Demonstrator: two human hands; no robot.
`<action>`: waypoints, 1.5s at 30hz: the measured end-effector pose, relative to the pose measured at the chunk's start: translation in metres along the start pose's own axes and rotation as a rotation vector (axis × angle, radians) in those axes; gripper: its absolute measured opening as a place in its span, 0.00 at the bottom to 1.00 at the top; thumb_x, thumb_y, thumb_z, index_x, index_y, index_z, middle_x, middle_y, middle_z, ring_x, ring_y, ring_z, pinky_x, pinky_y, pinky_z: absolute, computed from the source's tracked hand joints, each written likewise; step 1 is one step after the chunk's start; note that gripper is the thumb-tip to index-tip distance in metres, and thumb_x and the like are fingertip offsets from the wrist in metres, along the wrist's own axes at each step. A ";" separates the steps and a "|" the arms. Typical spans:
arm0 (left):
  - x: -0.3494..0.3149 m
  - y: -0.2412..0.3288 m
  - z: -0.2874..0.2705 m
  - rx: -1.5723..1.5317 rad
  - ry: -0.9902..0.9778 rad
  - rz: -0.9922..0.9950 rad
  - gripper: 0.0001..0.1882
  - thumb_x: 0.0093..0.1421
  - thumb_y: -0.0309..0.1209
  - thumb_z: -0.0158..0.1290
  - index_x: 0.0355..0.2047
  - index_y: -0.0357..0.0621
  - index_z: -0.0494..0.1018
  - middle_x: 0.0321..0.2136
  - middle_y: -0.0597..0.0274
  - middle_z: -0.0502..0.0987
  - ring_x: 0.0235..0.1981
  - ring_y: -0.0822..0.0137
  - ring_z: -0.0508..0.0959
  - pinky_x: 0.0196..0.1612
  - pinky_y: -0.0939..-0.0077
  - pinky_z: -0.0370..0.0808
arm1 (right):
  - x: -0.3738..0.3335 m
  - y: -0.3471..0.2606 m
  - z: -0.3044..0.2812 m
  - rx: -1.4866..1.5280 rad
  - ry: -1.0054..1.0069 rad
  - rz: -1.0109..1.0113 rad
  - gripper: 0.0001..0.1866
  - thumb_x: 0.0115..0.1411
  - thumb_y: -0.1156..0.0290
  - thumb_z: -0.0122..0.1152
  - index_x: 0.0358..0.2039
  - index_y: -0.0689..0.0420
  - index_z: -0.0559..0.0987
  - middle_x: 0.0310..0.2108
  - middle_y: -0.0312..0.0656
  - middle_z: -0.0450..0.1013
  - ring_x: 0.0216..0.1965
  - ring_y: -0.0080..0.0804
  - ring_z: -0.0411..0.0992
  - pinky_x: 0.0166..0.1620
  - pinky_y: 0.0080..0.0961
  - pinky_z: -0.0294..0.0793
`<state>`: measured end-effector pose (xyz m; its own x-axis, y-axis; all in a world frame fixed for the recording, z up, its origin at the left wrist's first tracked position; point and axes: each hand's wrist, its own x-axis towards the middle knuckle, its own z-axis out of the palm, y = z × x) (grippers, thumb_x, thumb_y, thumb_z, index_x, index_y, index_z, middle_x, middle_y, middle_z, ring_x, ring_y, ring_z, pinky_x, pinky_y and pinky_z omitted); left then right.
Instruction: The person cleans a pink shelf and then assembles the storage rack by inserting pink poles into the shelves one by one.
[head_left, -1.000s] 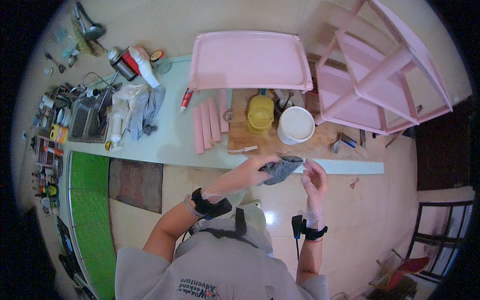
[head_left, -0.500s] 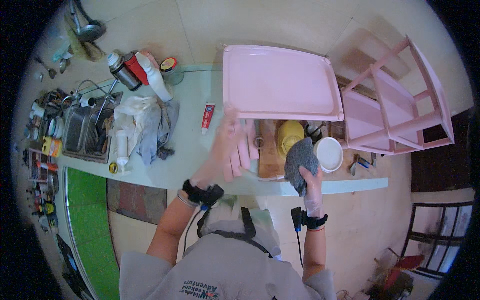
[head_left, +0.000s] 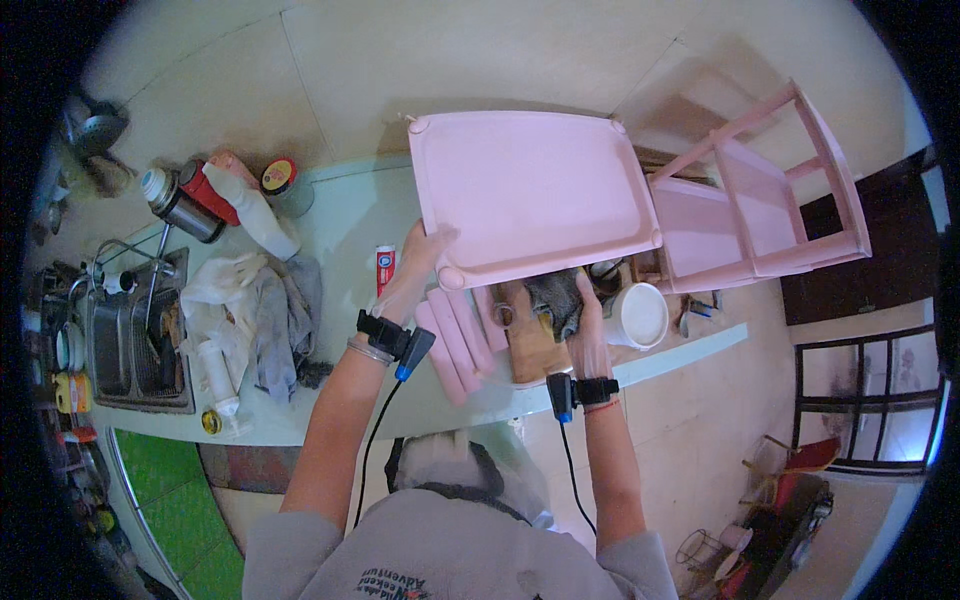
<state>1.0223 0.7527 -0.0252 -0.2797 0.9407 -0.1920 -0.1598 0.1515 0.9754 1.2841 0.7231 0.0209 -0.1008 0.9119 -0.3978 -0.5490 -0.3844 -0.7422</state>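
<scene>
A pink plastic shelf tray (head_left: 535, 195) with a raised rim stands tilted over the counter. My left hand (head_left: 428, 250) is closed on its left edge near the front corner, thumb over the rim. My right hand (head_left: 592, 312) grips a dark grey cloth (head_left: 556, 302) just below the tray's front edge; whether the cloth touches the tray I cannot tell. Several pink plastic posts (head_left: 455, 345) lie beneath my left forearm's side of the tray, next to a wooden board (head_left: 538, 350). A white tub (head_left: 638, 315) sits right of my right hand.
A pink shelf frame (head_left: 755, 200) stands to the right. On the left are a red tube (head_left: 386, 268), crumpled cloths (head_left: 285, 320), several bottles (head_left: 255, 210), a steel flask (head_left: 185, 208) and a double sink (head_left: 140, 335). Small tools (head_left: 695, 310) lie near the counter's right end.
My left hand has gone from above the posts to the tray's edge and taken hold. My right hand has brought the cloth under the tray's front edge, and the tray has tilted. The view has shifted.
</scene>
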 end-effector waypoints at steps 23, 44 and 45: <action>-0.209 0.075 0.026 -0.239 0.522 0.293 0.19 0.52 0.24 0.49 0.44 0.32 0.62 0.37 0.55 0.71 0.36 0.65 0.74 0.37 0.73 0.73 | -0.089 -0.073 -0.028 -0.761 -0.126 -0.509 0.23 0.51 0.76 0.59 0.49 0.63 0.68 0.43 0.44 0.68 0.43 0.28 0.67 0.45 0.22 0.68; -0.422 0.048 0.045 -0.243 0.653 0.117 0.23 0.45 0.21 0.47 0.45 0.32 0.62 0.37 0.53 0.71 0.33 0.60 0.75 0.36 0.70 0.73 | -0.266 -0.014 -0.046 -1.612 -0.942 -1.548 0.26 0.51 0.51 0.54 0.50 0.43 0.70 0.47 0.40 0.66 0.51 0.38 0.62 0.55 0.42 0.54; -0.434 0.046 0.040 -0.246 0.644 0.110 0.23 0.45 0.21 0.47 0.45 0.32 0.62 0.37 0.53 0.71 0.33 0.60 0.75 0.36 0.70 0.73 | -0.273 -0.010 -0.044 -1.578 -1.000 -1.557 0.30 0.48 0.47 0.54 0.51 0.44 0.69 0.42 0.36 0.67 0.45 0.34 0.65 0.50 0.38 0.59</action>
<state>1.1740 0.3637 0.1073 -0.7999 0.5682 -0.1931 -0.2867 -0.0792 0.9547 1.3535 0.4716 0.1132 -0.8553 0.1066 0.5070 0.1303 0.9914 0.0113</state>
